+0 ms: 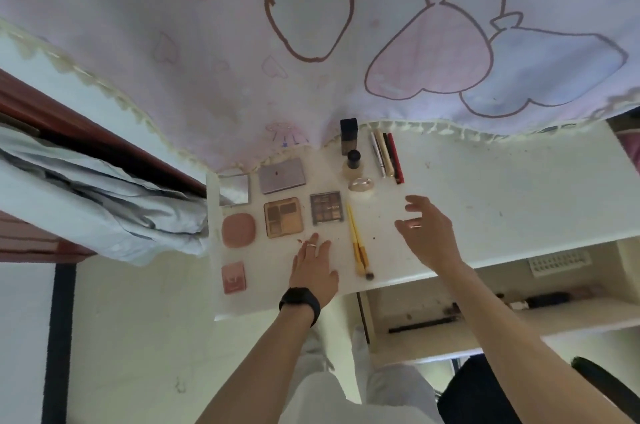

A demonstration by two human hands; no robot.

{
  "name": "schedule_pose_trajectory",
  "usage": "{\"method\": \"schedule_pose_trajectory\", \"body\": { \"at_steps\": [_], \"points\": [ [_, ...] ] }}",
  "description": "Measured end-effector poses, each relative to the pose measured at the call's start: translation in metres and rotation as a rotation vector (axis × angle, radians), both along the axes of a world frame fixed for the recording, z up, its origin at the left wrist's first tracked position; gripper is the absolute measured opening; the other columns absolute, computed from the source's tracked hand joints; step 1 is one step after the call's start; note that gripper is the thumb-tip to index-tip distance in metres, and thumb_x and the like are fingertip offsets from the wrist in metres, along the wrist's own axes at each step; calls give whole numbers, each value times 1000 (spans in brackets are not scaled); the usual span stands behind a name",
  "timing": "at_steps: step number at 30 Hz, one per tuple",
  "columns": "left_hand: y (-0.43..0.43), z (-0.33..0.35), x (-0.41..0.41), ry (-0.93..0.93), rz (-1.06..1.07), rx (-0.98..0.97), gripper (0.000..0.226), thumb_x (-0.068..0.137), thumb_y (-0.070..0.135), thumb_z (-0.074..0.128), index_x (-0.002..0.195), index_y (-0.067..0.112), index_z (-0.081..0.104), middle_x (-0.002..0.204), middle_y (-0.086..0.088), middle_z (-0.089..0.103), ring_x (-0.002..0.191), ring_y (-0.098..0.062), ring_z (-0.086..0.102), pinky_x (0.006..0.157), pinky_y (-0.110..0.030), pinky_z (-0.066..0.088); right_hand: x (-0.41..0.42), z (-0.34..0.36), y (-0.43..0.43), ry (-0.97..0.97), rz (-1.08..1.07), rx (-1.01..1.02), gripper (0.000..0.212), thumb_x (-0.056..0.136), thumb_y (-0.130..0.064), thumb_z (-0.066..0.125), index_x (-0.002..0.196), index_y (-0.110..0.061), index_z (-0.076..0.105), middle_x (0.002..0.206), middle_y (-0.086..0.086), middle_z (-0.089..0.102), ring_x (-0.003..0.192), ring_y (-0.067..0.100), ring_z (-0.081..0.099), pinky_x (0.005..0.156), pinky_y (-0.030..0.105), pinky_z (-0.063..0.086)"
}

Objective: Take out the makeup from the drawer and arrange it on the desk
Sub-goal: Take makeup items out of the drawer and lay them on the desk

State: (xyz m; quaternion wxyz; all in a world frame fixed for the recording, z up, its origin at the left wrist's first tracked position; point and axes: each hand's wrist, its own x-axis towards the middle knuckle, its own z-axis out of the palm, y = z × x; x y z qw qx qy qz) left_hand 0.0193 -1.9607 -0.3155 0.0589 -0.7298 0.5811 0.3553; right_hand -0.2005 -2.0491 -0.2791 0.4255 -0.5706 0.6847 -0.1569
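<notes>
Makeup lies in rows on the white desk (485, 188): a mirror compact (234, 189), a grey palette (282, 176), a round pink compact (238, 229), a tan eyeshadow palette (283, 217), a dark palette (327, 208), a small pink case (234, 277), two bottles (350, 146), several pencils (388, 157) and yellow brushes (358, 243). My left hand (315, 267) rests flat on the desk below the tan palette. My right hand (429, 233) hovers open above the desk, right of the brushes, holding nothing. The open drawer (485, 316) below holds a few dark items.
A printed curtain (311, 25) hangs over the desk's back edge. Bedding (97, 202) and a red wooden frame sit to the left. A black chair (519, 396) stands at the lower right. The desk's right half is bare.
</notes>
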Motion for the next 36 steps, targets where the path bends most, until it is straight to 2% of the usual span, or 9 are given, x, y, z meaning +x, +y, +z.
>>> {"method": "schedule_pose_trajectory", "body": {
  "at_steps": [3,8,14,18,20,25,28,32,36],
  "points": [
    [-8,15,-9,112,-21,-95,58,99,26,50,152,19,29,161,-4,21,149,-21,18,122,-31,18,-22,4,60,9,-91,17,36,95,-23,67,130,-21,58,116,-9,66,89,4,65,79,17,48],
    [-10,36,-50,311,-234,-177,50,98,21,53,147,24,40,148,1,42,137,-17,35,110,-28,37,-45,5,168,-8,-325,111,28,96,-24,65,124,-23,63,105,-17,68,96,-3,62,82,12,46],
    [7,33,-120,364,-572,-89,47,101,20,49,147,25,40,141,-2,50,131,-18,44,105,-27,40,-72,-9,237,-51,-613,183,26,96,-25,63,122,-24,66,110,-12,67,102,2,62,85,18,47],
    [19,10,-171,312,-685,35,47,100,24,51,146,24,42,138,-4,53,124,-23,53,101,-31,44,-106,-21,239,-13,-647,179,30,96,-27,64,126,-23,64,113,-10,67,108,7,62,96,29,51],
    [22,-6,-197,282,-691,120,47,99,24,54,145,24,44,141,-3,52,127,-22,51,105,-32,42,-128,-31,232,3,-646,173,30,97,-24,62,127,-21,64,117,-8,66,110,10,61,96,28,49],
    [19,-51,-249,190,-656,239,50,97,25,56,145,20,43,142,-5,49,127,-23,51,106,-31,40,-184,-55,199,140,-528,139,29,98,-22,60,126,-19,64,119,1,64,109,21,59,91,32,50],
    [13,-79,-273,147,-629,255,50,97,23,56,145,20,42,138,-8,49,120,-26,55,101,-34,45,-211,-73,174,320,-362,101,32,96,-16,56,127,-16,64,122,4,66,117,28,55,99,37,44],
    [8,-115,-290,64,-618,225,42,97,19,54,137,15,43,132,-11,46,107,-32,60,84,-39,51,-232,-100,140,534,-60,304,39,97,-25,44,135,-26,54,137,-4,56,134,23,37,111,36,29],
    [6,-145,-301,-19,-666,120,26,98,18,52,123,11,45,126,-13,48,97,-34,58,68,-39,46,-233,-128,122,605,139,392,36,92,-32,50,127,-28,59,130,-5,59,131,26,37,108,40,30]
  ]
}}
